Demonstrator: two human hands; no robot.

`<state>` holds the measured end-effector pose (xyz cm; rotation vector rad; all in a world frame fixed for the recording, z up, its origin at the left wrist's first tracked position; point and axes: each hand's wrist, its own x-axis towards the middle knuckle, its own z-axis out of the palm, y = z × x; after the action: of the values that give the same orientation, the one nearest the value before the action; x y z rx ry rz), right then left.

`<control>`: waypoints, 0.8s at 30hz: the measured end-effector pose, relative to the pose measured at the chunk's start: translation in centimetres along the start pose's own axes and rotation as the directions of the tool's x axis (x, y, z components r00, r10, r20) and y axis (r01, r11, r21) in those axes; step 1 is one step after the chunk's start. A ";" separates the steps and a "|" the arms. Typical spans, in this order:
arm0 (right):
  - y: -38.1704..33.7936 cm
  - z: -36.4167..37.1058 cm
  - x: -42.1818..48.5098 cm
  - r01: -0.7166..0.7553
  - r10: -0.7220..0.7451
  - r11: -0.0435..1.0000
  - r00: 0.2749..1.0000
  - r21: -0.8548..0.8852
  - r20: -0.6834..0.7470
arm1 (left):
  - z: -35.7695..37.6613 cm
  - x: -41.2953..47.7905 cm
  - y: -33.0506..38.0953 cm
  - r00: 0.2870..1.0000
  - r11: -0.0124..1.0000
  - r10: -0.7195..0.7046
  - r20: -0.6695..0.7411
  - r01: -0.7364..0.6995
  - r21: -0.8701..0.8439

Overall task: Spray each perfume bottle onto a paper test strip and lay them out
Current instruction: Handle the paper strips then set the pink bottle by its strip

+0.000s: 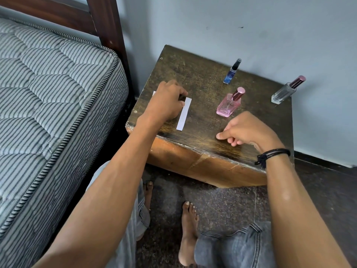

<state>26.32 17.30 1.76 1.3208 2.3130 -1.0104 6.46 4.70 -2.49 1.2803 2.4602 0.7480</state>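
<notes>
Pinching the paper strip [183,118], left hand [167,102] rests on table [195,74].

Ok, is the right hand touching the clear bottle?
Apart. The head view shows bare tabletop between the right hand and the clear bottle by the wall.

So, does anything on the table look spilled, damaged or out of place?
Nothing is spilled: the blue bottle, pink bottle and clear bottle all stand capped. Only the table looks damaged: its front edge is chipped and cracked. The clear bottle stands near the right edge.
</notes>
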 end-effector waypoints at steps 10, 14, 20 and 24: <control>-3.3 4.4 0.7 0.282 -0.294 0.955 0.935 -0.089 -0.198 | -0.6 0.1 -0.1 0.999 1.000 0.005 0.053 -0.004 -0.022; -3.8 5.2 1.1 0.307 -0.324 0.946 0.912 -0.107 -0.251 | 0.0 0.0 0.1 1.000 1.000 0.023 0.018 -0.023 -0.011; -3.8 5.6 1.2 0.310 -0.330 0.943 0.915 -0.120 -0.230 | 0.7 -0.3 0.5 0.998 1.000 0.007 -0.061 -0.008 -0.020; -3.8 5.5 1.2 0.319 -0.338 0.941 0.914 -0.115 -0.226 | 0.8 -0.3 0.6 0.996 1.000 0.001 -0.086 -0.004 -0.030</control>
<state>22.05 12.92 -1.20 1.1000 2.8008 -0.8820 7.40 5.04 -2.77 1.2657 2.5044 0.8553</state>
